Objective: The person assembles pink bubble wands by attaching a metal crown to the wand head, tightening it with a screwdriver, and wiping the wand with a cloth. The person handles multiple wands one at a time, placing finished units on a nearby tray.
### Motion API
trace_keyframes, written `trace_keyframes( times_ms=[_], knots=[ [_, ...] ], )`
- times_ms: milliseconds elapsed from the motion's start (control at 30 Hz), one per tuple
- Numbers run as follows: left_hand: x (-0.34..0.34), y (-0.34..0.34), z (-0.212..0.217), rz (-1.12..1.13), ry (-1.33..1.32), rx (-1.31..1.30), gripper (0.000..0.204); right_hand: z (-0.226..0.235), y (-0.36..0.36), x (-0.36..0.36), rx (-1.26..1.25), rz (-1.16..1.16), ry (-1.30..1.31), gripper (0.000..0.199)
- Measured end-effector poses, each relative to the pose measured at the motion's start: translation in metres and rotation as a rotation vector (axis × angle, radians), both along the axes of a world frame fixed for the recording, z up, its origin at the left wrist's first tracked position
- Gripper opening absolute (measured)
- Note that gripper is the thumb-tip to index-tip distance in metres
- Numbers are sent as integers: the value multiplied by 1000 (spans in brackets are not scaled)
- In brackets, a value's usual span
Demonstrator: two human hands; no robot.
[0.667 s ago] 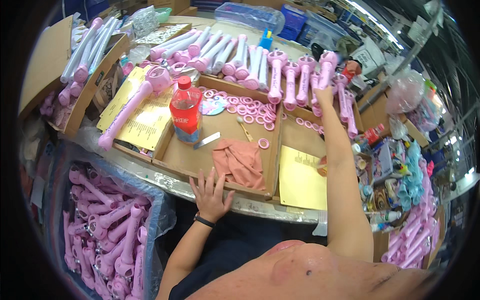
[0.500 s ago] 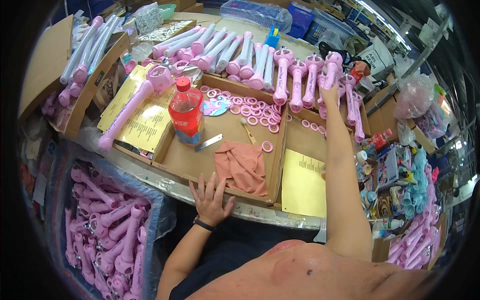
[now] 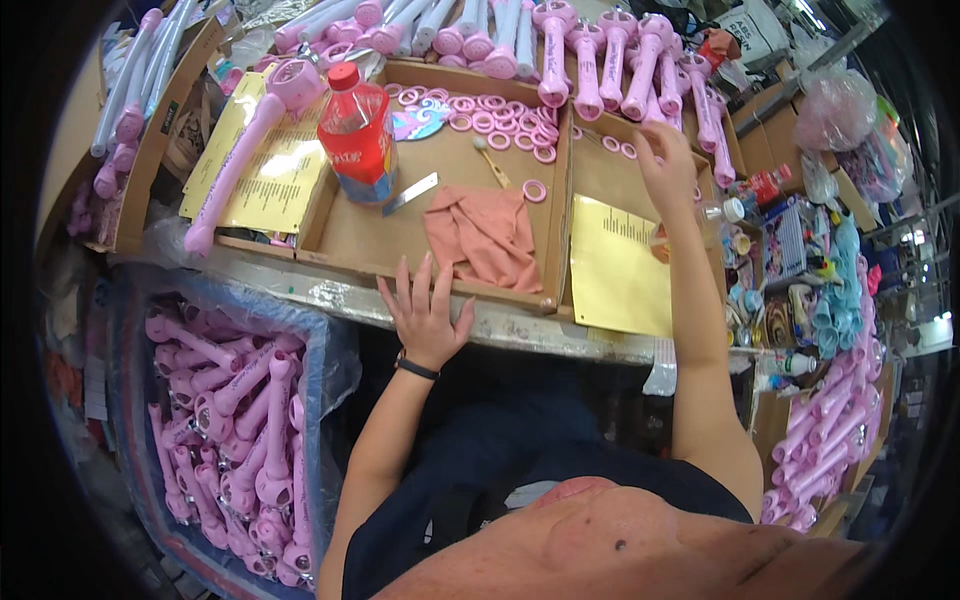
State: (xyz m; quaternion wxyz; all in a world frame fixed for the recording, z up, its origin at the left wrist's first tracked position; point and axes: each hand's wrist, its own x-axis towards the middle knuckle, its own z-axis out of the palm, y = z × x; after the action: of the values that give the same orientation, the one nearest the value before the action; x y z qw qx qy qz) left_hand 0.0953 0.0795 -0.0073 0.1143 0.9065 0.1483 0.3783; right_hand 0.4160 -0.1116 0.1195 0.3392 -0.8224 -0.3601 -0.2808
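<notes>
Near-left of the salmon cloth (image 3: 485, 240), the left hand (image 3: 428, 320) rests, fingers spread, grasping nothing: a steady brace. Beyond the cloth lie loose pink rings (image 3: 505, 125), best left undisturbed; farther right, pink wands (image 3: 649, 68), then the right hand (image 3: 665, 165), fingers loosely curled, seemingly empty.

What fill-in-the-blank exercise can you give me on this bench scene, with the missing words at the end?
1. The hand with the black wristband is the person's ____ one.
2. The upright bottle in the cardboard tray has a ____ cap.
3. The loose rings are coloured ____.
4. The sheet right of the salmon cloth is coloured ____.

Missing words: left; red; pink; yellow.
</notes>
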Motion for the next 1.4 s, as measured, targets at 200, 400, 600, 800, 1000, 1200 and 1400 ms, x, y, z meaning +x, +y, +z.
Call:
trace_keyframes(
  times_ms=[200, 400, 600, 800, 1000, 1200, 1400],
  knots=[
    [3, -10, 15, -55, -88, -59, 47, -39, -90, -113, -499, -8, 424, 54],
    [6, -68, 53, -444, -99, -97, 40, -85, -95, -84, -967, -54, 703, 95],
    [-9, -82, 62, -540, -20, -174, 32, -90, -92, -58, -944, 19, 566, 90],
    [-63, -68, 40, -424, 87, -195, 21, -103, -95, -37, -854, 85, 426, 82],
    [-123, -55, 22, -287, 179, -249, 15, -103, -91, -41, -845, 96, 403, 80],
    [-138, -52, 10, -301, 191, -275, 13, -96, -100, -70, -964, 140, 467, 86],
    [-120, -55, 11, -445, 217, -235, 15, -94, -88, -79, -930, 48, 497, 86]
  ],
)
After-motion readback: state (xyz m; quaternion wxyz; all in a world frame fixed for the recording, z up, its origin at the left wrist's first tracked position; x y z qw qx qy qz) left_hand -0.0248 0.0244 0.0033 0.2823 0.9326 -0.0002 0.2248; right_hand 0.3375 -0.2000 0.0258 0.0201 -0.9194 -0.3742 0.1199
